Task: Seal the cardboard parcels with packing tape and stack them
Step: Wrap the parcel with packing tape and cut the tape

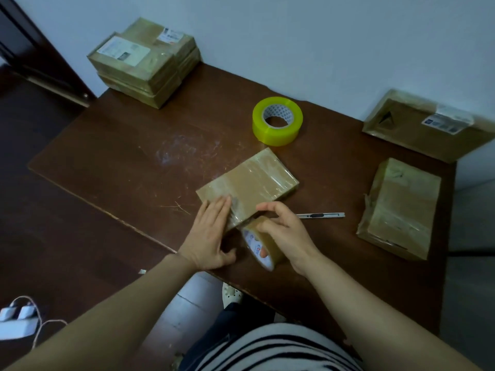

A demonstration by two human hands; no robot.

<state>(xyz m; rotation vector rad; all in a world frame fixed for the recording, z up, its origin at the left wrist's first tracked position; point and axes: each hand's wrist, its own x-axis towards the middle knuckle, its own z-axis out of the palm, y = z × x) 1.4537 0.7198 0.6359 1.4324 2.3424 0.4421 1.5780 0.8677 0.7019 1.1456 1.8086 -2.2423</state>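
Note:
A flat cardboard parcel (251, 183) wrapped in clear tape lies on the dark brown table (120, 156) in front of me. My left hand (210, 234) presses flat on its near end, fingers straight. My right hand (284, 231) grips a brown packing tape roll (263, 245) at the parcel's near corner, with tape running onto the parcel. A stack of sealed parcels (144, 62) stands at the far left corner.
A yellow-green tape roll (277, 120) lies beyond the parcel. A utility knife (321, 215) lies right of my right hand. Two more parcels (401, 210) (426, 124) sit on the right side. A white power strip (18, 319) lies on the floor at left.

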